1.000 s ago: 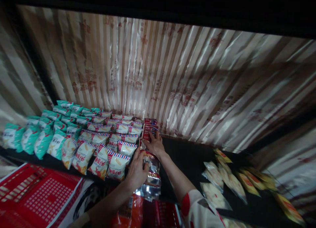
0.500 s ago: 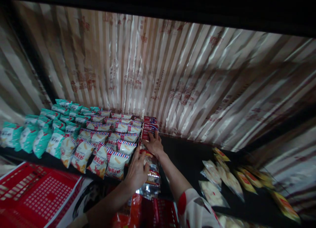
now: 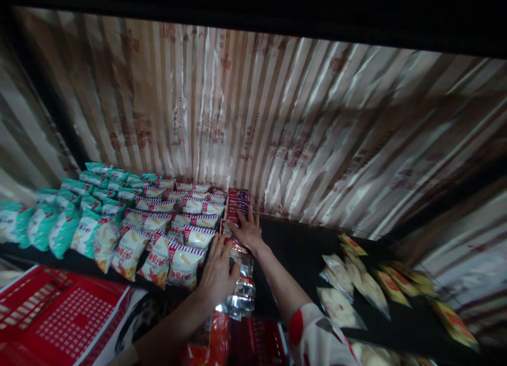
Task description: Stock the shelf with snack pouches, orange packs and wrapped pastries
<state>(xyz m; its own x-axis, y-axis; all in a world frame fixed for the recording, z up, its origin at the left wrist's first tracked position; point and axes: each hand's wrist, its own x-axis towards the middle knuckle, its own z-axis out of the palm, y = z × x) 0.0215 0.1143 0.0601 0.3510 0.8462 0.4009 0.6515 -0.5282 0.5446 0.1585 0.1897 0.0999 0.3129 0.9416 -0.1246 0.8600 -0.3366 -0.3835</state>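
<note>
A row of dark red packets (image 3: pixel 238 203) with silvery ends (image 3: pixel 241 297) runs from the back of the black shelf (image 3: pixel 283 244) to its front edge. My right hand (image 3: pixel 247 233) lies on the upper packets with its fingers spread. Along the row's left side rests my left hand (image 3: pixel 217 276), fingers stretched out and thumb apart, touching the packets' edge. Neither hand is closed around anything. White snack bags (image 3: pixel 185 265) with red and blue striped tops stand immediately left of my left hand. My hands hide part of the packets' middle.
Teal snack bags (image 3: pixel 85 228) fill the shelf's left end. Clear bags with pale contents (image 3: pixel 340 308) and yellow packets (image 3: pixel 390 288) lie at the right. Below the shelf are a red basket (image 3: pixel 75 313) and an orange package (image 3: pixel 217 339). A striped plastic sheet (image 3: pixel 237 107) hangs behind.
The view has shifted slightly, so the shelf goods appear a little lower and further left. Both hands remain at the packet row, with only small movement over it.
</note>
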